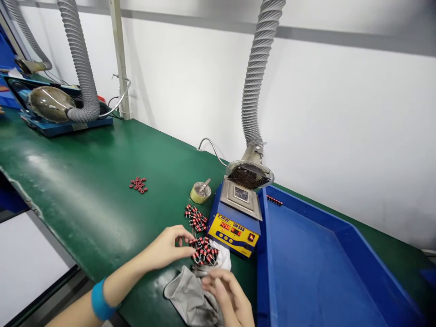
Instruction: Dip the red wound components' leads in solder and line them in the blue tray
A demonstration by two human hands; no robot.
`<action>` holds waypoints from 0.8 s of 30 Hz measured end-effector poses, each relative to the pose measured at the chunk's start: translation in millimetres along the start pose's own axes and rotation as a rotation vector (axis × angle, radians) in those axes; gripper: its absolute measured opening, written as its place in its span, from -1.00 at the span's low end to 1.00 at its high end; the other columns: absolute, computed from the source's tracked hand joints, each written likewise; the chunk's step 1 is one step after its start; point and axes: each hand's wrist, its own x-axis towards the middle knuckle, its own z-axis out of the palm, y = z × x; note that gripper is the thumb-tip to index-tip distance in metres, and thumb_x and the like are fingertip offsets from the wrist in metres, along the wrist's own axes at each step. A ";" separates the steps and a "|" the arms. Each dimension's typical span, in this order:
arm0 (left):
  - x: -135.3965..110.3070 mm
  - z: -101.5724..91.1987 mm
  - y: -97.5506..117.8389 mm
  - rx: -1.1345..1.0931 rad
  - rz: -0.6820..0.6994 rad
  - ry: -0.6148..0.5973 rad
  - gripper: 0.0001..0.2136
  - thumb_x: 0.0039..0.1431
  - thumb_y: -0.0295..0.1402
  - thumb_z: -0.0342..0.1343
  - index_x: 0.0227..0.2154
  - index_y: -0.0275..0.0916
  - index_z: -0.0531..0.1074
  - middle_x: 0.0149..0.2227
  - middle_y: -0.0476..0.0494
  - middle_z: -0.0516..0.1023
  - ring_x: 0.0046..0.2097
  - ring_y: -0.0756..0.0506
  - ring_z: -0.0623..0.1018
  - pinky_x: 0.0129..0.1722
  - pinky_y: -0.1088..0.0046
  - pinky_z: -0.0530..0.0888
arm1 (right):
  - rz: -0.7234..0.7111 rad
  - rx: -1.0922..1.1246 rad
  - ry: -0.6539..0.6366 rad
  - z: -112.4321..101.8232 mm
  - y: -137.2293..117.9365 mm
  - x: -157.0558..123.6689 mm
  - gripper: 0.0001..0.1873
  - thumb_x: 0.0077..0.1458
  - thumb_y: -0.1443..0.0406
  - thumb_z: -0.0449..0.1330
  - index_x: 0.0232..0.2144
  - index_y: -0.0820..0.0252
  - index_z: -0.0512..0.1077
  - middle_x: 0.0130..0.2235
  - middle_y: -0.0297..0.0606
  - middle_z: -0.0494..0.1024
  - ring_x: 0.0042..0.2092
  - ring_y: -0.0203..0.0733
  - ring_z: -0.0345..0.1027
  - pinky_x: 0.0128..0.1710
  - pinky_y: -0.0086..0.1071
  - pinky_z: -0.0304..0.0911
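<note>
My left hand (166,249) reaches in from the lower left, its fingertips pinched on the edge of a heap of small red-and-black wound coils (203,252) with wire leads. That heap lies on a white cloth (223,255). My right hand (226,290) is curled over a crumpled grey cloth (187,295) just below the heap. A second bunch of coils (195,218) lies on the green mat, just above my left fingertips. A loose cluster of small red parts (138,185) sits farther left.
A solder pot with a yellow control panel (233,232) stands right of the coils, beside a small tin of metal scraps (200,191). A large blue tray (306,259) fills the right. Ribbed extraction hoses (255,77) hang above the green bench (78,204).
</note>
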 end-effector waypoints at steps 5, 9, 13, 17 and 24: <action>-36.1 7.2 32.3 -0.315 0.034 -0.027 -0.80 -0.05 -0.35 0.21 -0.29 -0.17 0.48 -0.21 -0.06 0.41 -0.12 -0.07 0.40 -0.07 0.44 0.30 | 0.245 0.542 0.110 28.2 -11.0 13.2 -0.78 -0.05 0.17 0.25 -0.33 0.13 0.40 -0.29 -0.31 0.45 -0.31 -0.27 0.39 -0.28 -0.40 0.37; -33.8 23.2 36.1 -0.512 -0.008 0.057 -0.79 -0.01 -0.26 0.18 -0.28 -0.19 0.49 -0.16 -0.13 0.43 -0.09 -0.11 0.40 -0.07 0.42 0.32 | 0.282 0.698 0.201 37.7 -20.8 8.7 -0.78 -0.19 0.25 0.36 -0.44 0.17 0.45 -0.35 -0.34 0.48 -0.32 -0.35 0.38 -0.32 -0.55 0.33; -24.1 37.7 39.7 -0.795 -0.180 0.018 -0.76 -0.10 -0.22 0.25 -0.44 -0.31 0.49 -0.37 -0.12 0.49 -0.40 0.01 0.41 -0.48 0.58 0.32 | 0.269 0.729 0.233 38.3 -24.2 1.8 -0.79 -0.23 0.28 0.38 -0.48 0.18 0.46 -0.38 -0.34 0.50 -0.40 -0.36 0.39 -0.36 -0.51 0.35; -24.1 44.9 48.7 -0.927 -0.265 0.106 -0.71 -0.17 -0.20 0.30 -0.54 -0.38 0.48 -0.52 -0.14 0.50 -0.54 0.07 0.37 -0.56 0.62 0.29 | 0.251 0.739 0.273 37.6 -21.0 -2.2 -0.78 -0.25 0.28 0.39 -0.47 0.19 0.47 -0.38 -0.29 0.53 -0.40 -0.29 0.42 -0.36 -0.43 0.37; -27.5 34.5 63.4 -0.952 -0.148 0.386 -0.80 -0.15 -0.26 0.30 -0.59 -0.31 0.48 -0.55 -0.07 0.52 -0.47 0.06 0.44 -0.45 0.65 0.38 | 0.250 0.756 0.211 34.7 -20.2 -6.1 -0.78 -0.24 0.27 0.39 -0.49 0.18 0.45 -0.36 -0.29 0.51 -0.41 -0.28 0.43 -0.37 -0.41 0.38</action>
